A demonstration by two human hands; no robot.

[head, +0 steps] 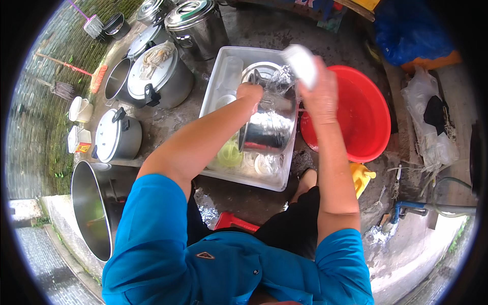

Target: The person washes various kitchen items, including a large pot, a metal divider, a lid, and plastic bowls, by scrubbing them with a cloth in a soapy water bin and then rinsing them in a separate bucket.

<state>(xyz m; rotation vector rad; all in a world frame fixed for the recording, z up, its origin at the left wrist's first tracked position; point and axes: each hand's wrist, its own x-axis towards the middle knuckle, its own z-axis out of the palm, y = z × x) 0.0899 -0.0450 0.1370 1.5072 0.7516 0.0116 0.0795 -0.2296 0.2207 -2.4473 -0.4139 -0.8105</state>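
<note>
A stainless steel pot (270, 127) lies tilted on its side in a white rectangular plastic tub (244, 179). My left hand (250, 93) grips the pot near its rim and handle. Raised over the tub's right edge, my right hand (320, 95) holds a white container (301, 65), blurred by motion. Water (282, 78) splashes between this container and the pot. A round metal piece (263, 68) shows behind the pot. Also in the tub are a clear plastic container (231, 72) and a greenish clear vessel (230, 153).
A red plastic basin (362, 114) holding water stands right of the tub. Lidded pots (164, 76) and a tall steel pot (198, 30) line the left and back. A large open pot (91, 209) is at lower left, a yellow jug (361, 177) at right, a red stool (234, 222) below me.
</note>
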